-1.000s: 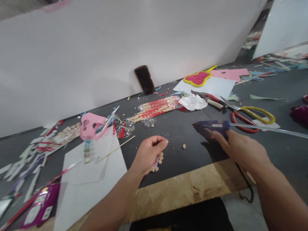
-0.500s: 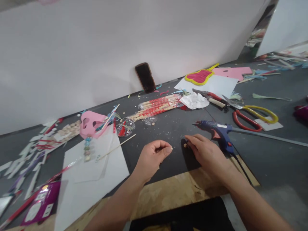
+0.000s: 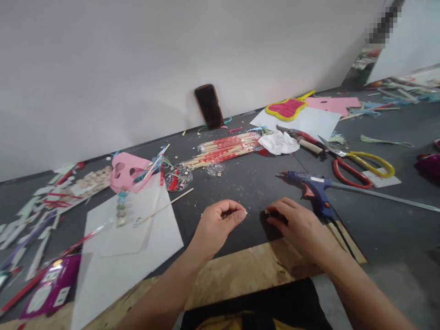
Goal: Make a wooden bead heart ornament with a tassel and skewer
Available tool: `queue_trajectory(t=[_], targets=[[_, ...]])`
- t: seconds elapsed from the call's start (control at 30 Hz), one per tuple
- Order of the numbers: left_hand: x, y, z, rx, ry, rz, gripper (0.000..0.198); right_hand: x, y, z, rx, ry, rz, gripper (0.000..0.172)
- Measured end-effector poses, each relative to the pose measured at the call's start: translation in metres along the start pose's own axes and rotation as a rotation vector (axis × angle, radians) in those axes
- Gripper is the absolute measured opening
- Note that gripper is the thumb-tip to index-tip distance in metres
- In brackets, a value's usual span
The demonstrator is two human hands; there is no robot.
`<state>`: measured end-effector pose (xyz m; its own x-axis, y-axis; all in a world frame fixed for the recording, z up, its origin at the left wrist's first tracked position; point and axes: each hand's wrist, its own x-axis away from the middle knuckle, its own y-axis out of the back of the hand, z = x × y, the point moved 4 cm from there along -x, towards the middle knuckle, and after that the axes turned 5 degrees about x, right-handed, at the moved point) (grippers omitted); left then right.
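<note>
My left hand (image 3: pixel 222 224) is closed in a pinch over the dark table (image 3: pixel 237 183). A tiny pale piece (image 3: pixel 245 211) pokes out between its thumb and index finger. To the right, my right hand (image 3: pixel 297 227) has its thumb and fingertips closed around a small tan flower-shaped piece (image 3: pixel 267 212), low over the tabletop. The fingers partly hide that piece. Just beyond my right hand lies a blue glue gun (image 3: pixel 318 190) with a grey glue stick (image 3: pixel 385 196) reaching out of its back. White crumbs are scattered in front of both hands.
Scissors (image 3: pixel 373 160) and pliers (image 3: pixel 302 135) lie at the right. Wrapped wooden sticks (image 3: pixel 223 149) are behind my hands. White paper (image 3: pixel 103 275), a thin stick (image 3: pixel 168 204) and a pink cutout (image 3: pixel 127 172) occupy the left. A phone (image 3: pixel 209 105) leans on the back wall.
My right hand's fingertips have closed on the small tan flower-shaped piece, which lay beside them on the table before. My left hand keeps its pinch. The camera view has shifted slightly.
</note>
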<state>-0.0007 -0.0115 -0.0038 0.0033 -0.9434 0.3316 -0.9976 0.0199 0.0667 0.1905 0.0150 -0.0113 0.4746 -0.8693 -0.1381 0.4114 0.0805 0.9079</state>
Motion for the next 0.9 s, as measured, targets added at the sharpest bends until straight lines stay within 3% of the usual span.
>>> queue_trajectory(t=[0.17, 0.37, 0.5, 0.67, 0.9], targets=[[0.0, -0.001, 0.0, -0.034, -0.005, 0.006, 0.023, -0.003, 0.005, -0.003, -0.034, 0.036, 0.021, 0.029], [0.002, -0.002, 0.002, -0.052, 0.014, 0.02, 0.024, -0.012, 0.007, 0.001, 0.004, 0.13, 0.142, 0.042], [0.003, -0.004, 0.004, -0.052, 0.007, 0.029, 0.024, -0.017, 0.008, -0.002, -0.006, 0.136, 0.168, 0.033], [0.006, -0.008, 0.004, -0.022, 0.009, 0.034, 0.021, -0.01, 0.012, 0.004, -0.136, 0.131, 0.043, 0.017], [0.013, -0.012, 0.0, 0.005, -0.052, 0.0, 0.017, 0.001, 0.016, 0.03, -0.338, 0.1, -0.056, 0.015]])
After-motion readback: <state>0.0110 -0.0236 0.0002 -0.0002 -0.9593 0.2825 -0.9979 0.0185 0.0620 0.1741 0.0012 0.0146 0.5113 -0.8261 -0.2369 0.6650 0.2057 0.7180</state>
